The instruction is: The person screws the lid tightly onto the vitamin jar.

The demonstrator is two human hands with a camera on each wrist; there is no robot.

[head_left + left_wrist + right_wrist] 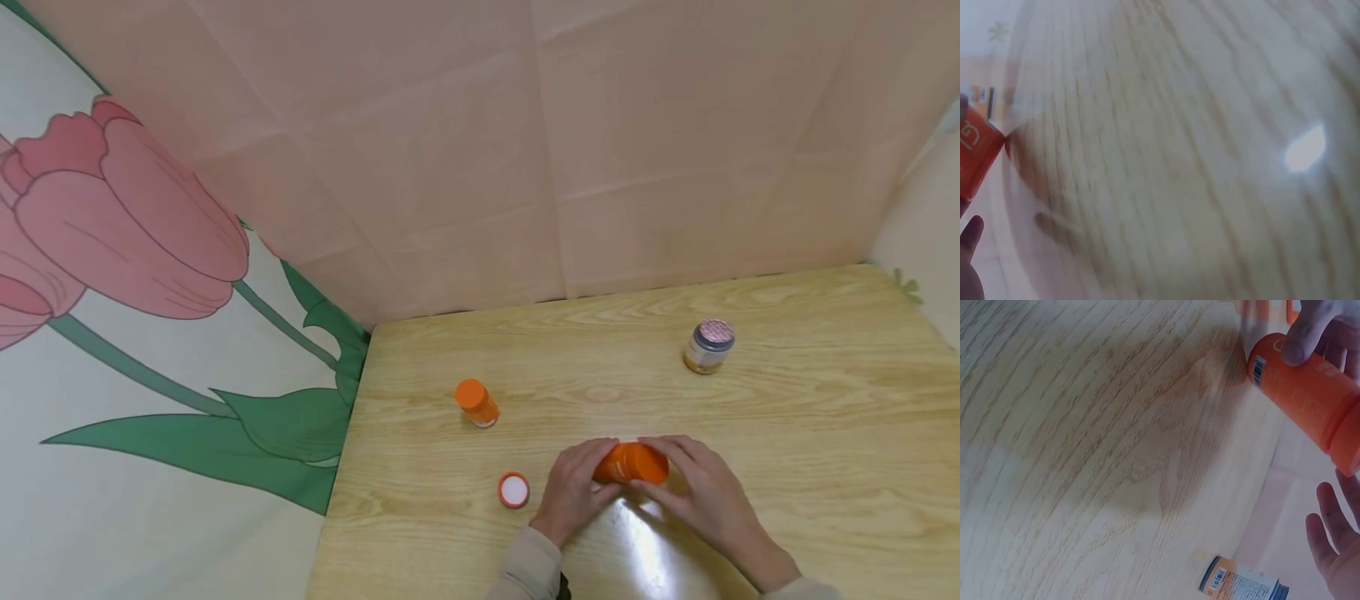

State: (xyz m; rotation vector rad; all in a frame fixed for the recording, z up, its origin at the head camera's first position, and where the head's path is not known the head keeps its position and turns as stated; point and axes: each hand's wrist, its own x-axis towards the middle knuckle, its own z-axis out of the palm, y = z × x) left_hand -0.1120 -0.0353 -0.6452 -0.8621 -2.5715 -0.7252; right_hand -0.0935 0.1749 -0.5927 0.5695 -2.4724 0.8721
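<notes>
My left hand [572, 492] and right hand [701, 492] both grip the large orange bottle [632, 464], which I hold just above the wooden table [825, 467].

bottle [632, 463] between both hands; lid [513, 490] left

Orange bottle [632, 463] lies tilted on its side, gripped between both hands.

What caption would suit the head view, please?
Both hands hold an orange bottle sideways over a wooden table.
</notes>
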